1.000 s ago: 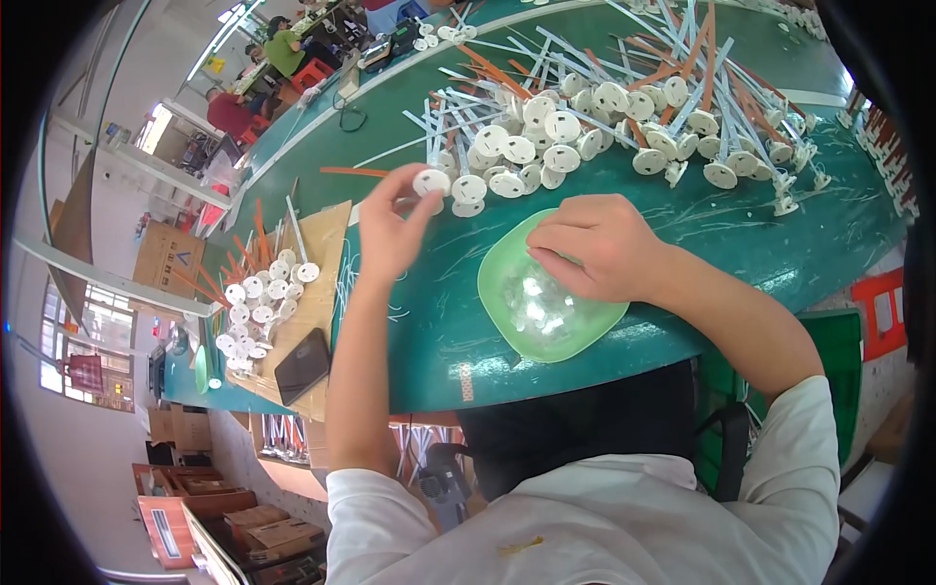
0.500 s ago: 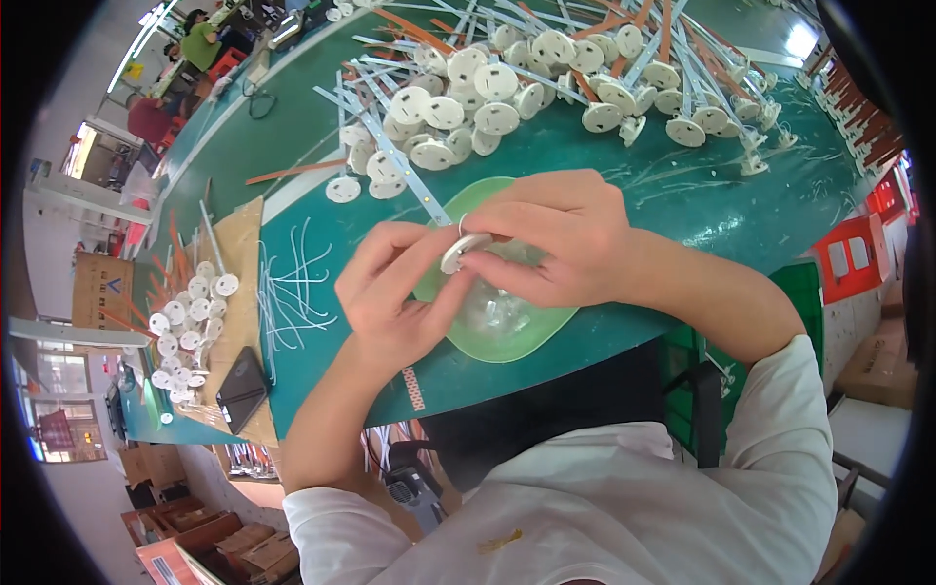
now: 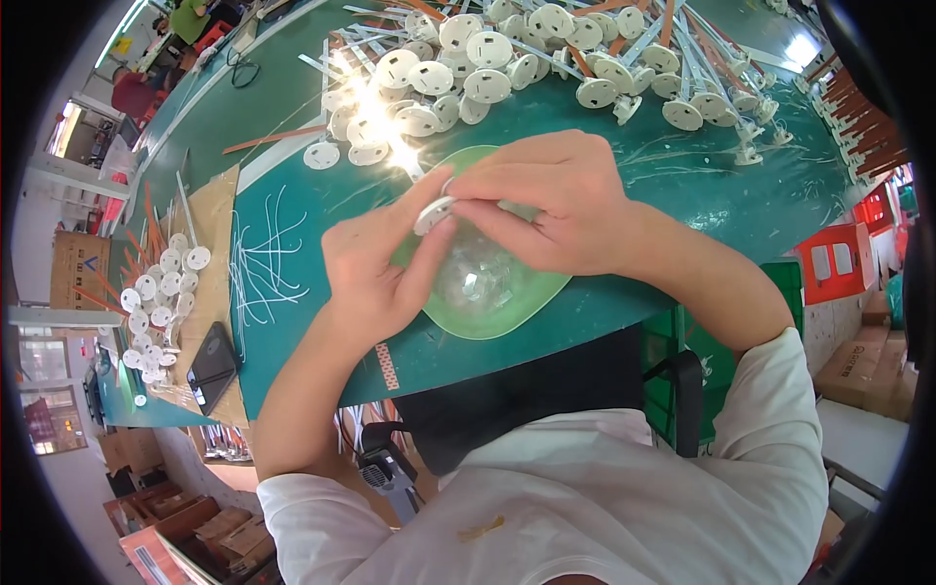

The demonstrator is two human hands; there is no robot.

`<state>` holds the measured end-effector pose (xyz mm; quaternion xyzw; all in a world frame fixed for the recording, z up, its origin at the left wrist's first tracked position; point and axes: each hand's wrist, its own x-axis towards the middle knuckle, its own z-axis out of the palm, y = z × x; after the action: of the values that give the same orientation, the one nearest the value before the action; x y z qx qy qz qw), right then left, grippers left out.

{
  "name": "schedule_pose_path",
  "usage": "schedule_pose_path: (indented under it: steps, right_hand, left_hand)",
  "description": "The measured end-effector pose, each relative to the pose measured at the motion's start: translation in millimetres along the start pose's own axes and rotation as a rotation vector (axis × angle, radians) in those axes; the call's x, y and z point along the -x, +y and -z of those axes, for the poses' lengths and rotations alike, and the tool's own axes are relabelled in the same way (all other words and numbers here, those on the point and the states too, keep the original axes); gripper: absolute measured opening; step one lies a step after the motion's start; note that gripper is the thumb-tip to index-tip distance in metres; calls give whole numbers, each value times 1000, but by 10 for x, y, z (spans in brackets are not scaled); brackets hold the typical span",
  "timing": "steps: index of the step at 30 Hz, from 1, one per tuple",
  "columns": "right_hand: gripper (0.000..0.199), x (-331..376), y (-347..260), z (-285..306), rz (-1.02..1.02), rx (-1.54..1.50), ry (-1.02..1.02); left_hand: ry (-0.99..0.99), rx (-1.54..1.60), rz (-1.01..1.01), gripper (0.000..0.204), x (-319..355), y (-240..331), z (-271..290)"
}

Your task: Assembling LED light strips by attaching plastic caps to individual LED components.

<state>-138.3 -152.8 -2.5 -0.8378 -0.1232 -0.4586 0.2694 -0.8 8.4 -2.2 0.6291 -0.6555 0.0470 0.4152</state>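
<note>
Above a light green bowl (image 3: 531,304), both my hands are at a white round lamp base (image 3: 432,216). My left hand (image 3: 375,258) pinches it between thumb and fingers, with its face tilted. My right hand (image 3: 551,200) is closed at its edge, thumb and forefinger together by a short loop of thin white wire. From behind the base a lit LED strip (image 3: 375,112) runs away toward the far pile, its glare washing out what lies around it. Small clear pieces lie in the bowl; exactly what they are is hard to tell.
Many LED strips with white bases (image 3: 487,49) are heaped along the far side of the green table (image 3: 682,185). At left lie loose white wires (image 3: 263,263), a black phone (image 3: 213,369) on cardboard, and a smaller pile of bases (image 3: 161,302). A red crate (image 3: 834,261) stands right.
The LED strip on the held base has gone from unlit to brightly lit. My hands still hold the base over the bowl, and the whole view has shifted slightly.
</note>
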Motion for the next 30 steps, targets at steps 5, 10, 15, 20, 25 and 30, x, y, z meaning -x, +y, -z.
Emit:
schedule_pose_path:
  steps: [5,10,15,20,25,30]
  right_hand:
    - [13,19,-7,-38,-40,-35,-4]
    - [14,17,46,-37,-11,-67,-57]
    - [19,-10,-9,13,-226,46,-172]
    - [20,46,19,45,-121,74,-540]
    - [17,44,39,90,-167,22,-733]
    - [13,-1,54,90,-275,-80,-651]
  left_hand:
    - [67,-80,-94,43,42,2,-45]
    - [-9,-19,-76,49,4,55,-19]
    - [94,-154,-58,44,14,-107,8]
    - [187,-496,52,33,7,-302,165]
    - [187,-750,62,31,-30,-328,234]
    - [296,-465,143,30,-34,-529,411]
